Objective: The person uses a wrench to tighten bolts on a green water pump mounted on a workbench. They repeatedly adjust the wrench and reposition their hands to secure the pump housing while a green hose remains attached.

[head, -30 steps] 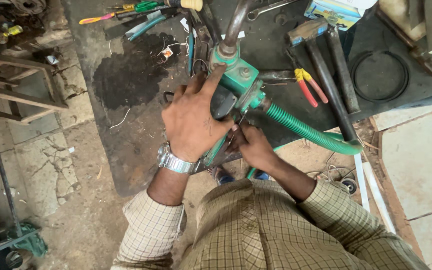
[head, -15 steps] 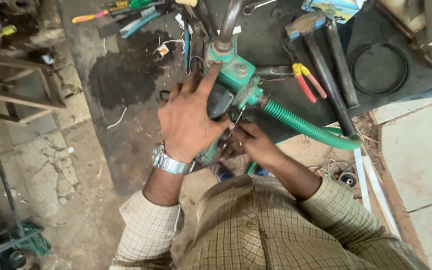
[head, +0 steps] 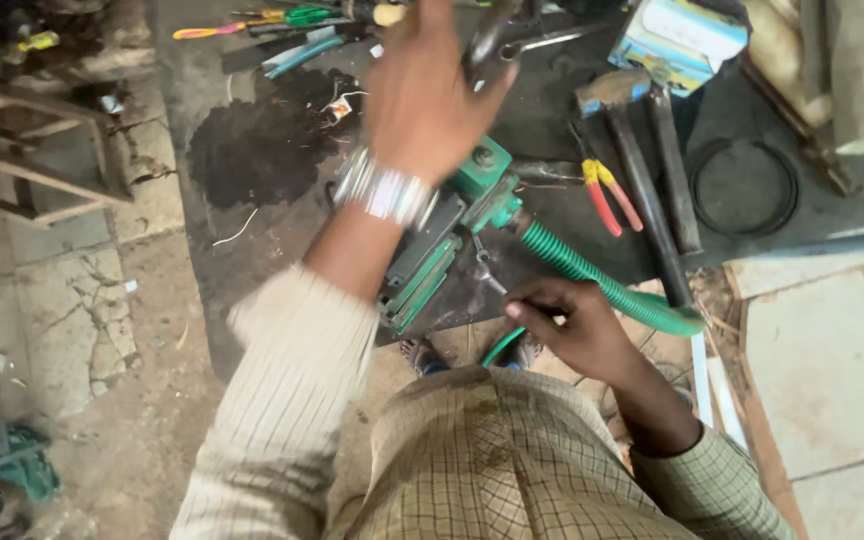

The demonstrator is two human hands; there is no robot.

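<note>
One green pump (head: 432, 250), one hose (head: 602, 282), two hands

Just the one camera here, strapped to the person's head and pointing almost straight down. It sits close above both arms, with the checked shirt (head: 512, 470) filling the bottom edge. The far edge of the dark mat (head: 252, 150) runs along the top, cracked floor (head: 72, 320) on the left.
</note>
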